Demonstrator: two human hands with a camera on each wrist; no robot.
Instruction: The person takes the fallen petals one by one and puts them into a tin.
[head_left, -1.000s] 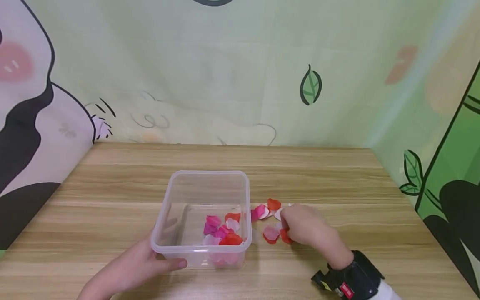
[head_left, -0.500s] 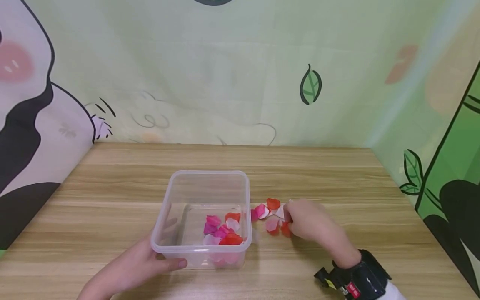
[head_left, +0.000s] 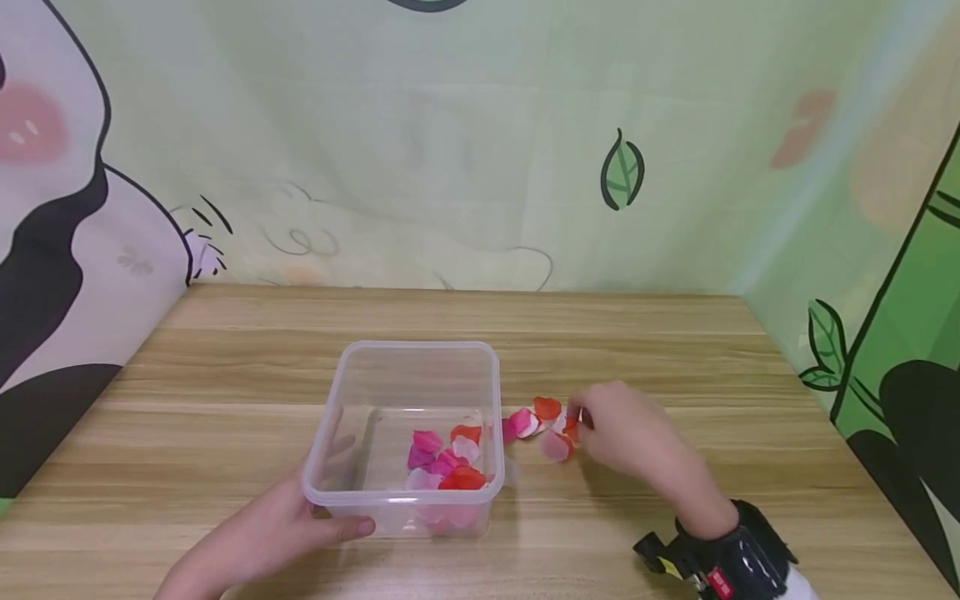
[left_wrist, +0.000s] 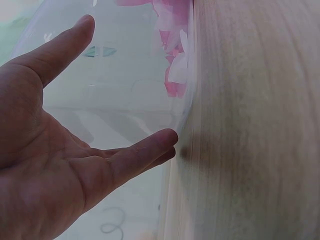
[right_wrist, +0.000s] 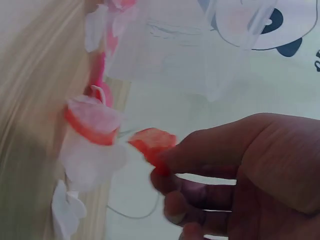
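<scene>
In the head view, a clear plastic box (head_left: 401, 498) stands on the table with pink, red and white petals (head_left: 462, 478) inside, mostly toward its right side. My left hand (head_left: 273, 521) lies along the box's near left corner, thumb by the front wall and fingers by the left wall. The left wrist view shows those fingers (left_wrist: 145, 152) nearly straight against the clear plastic. Right of the box, my right hand (head_left: 630, 429) pinches a red petal (right_wrist: 152, 142) between thumb and forefinger. Loose petals lie beside it, among them a pale pink one (head_left: 555, 446) over a red one.
A wood-grain table (head_left: 637, 342) extends behind and around the box. A printed cloth backdrop (head_left: 480, 167) rises at its back edge. More loose petals (head_left: 521, 422) lie close to the box's right wall. A black camera strap (head_left: 735, 550) wraps the right wrist.
My right hand has moved slightly away from me and to the right, and now raises a red petal. The pale pink and red petals beside it have shifted farther back. The left hand stays still.
</scene>
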